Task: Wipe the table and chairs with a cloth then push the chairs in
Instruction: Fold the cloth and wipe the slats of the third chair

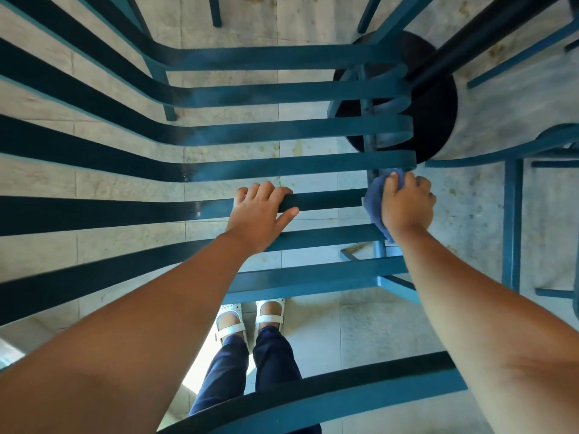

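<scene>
A teal slatted chair (282,130) fills the view, its flat painted slats curving from the left edge into straight bars, pale stone floor tiles (313,333) showing between them. The left hand (260,211) has its fingers curled over one seat slat (326,198), its grip clamped on it. Just right, the right hand (407,205) bunches a soft blue cloth (376,205) against the slat ends, fingers clamped round it. Beyond stands the bench's round black pedestal base (435,120); another teal chair's legs (512,227) stand at the right.
</scene>
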`<state>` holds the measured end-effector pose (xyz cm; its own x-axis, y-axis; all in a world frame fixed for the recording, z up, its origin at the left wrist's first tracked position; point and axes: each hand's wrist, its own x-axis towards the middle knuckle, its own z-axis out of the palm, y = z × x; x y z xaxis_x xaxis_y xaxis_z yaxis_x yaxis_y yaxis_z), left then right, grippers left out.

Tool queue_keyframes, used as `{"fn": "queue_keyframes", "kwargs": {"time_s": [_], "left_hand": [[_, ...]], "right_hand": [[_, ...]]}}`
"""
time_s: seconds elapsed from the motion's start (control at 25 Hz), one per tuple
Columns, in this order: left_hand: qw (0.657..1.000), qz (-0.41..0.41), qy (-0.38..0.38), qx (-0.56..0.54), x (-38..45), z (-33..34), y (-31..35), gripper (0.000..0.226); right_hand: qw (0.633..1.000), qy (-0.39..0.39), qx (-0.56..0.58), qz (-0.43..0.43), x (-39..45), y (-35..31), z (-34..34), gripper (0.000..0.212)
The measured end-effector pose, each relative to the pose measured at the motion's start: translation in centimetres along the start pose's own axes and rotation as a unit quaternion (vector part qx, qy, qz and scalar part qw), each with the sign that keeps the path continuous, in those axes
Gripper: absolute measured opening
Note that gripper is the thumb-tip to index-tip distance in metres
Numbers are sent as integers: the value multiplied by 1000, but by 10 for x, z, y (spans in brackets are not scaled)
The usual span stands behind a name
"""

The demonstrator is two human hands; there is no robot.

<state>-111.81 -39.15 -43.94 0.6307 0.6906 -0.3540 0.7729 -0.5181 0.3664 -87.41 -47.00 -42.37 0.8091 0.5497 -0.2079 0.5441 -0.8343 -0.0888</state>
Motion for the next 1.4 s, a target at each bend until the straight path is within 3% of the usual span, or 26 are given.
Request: {"fn": "queue_keyframes", "kwargs": {"time_s": [0.08, 0.24, 0.4, 0.52, 0.6, 0.76, 0.84, 0.96, 1.12, 1.2, 1.32, 1.4], "left_hand": [[1000, -9, -12, -2, -13, -3, -12, 66], [991, -63, -87, 73, -55, -11, -43, 91], [984, -57, -123, 112, -82, -23, -59, 93], [976, -58, -142, 155, -91, -24, -58, 101], [973, -63, -154, 157, -91, -24, -58, 103], [974, -58, -165, 142, -91, -24, -59, 112], [974, -45, -181, 129, -93, -24, -59, 123], [972, -27, -197, 127, -94, -28, -65, 137], [959, -4, -207, 191, -95, -27, -63, 138], [965, -16, -201, 169, -95, -23, -62, 144], [971, -31, -196, 135, -94, -20, -64, 144], [969, -58, -199, 134, -94, -17, -61, 142]], "right_hand": [[999, 0, 2, 41, 1, 3, -6, 47], [999, 19, -40, -30, -27, 9, -14, 55], [990, -116, -61, -47, -52, -3, -48, 47], [938, -229, -222, -135, -98, -20, -35, 68], [908, -281, -284, -129, -116, -35, -14, 82], [893, -303, -297, -147, -150, -84, 6, 91], [873, -327, -283, -227, -172, -115, 16, 90], [809, -372, -256, -376, -197, -158, 29, 95], [781, -330, -263, -460, -199, -159, 40, 96], [788, -321, -235, -469, -193, -141, 38, 92], [830, -231, -216, -459, -178, -112, 25, 103], [835, -243, -230, -438, -161, -89, 19, 107]]}}
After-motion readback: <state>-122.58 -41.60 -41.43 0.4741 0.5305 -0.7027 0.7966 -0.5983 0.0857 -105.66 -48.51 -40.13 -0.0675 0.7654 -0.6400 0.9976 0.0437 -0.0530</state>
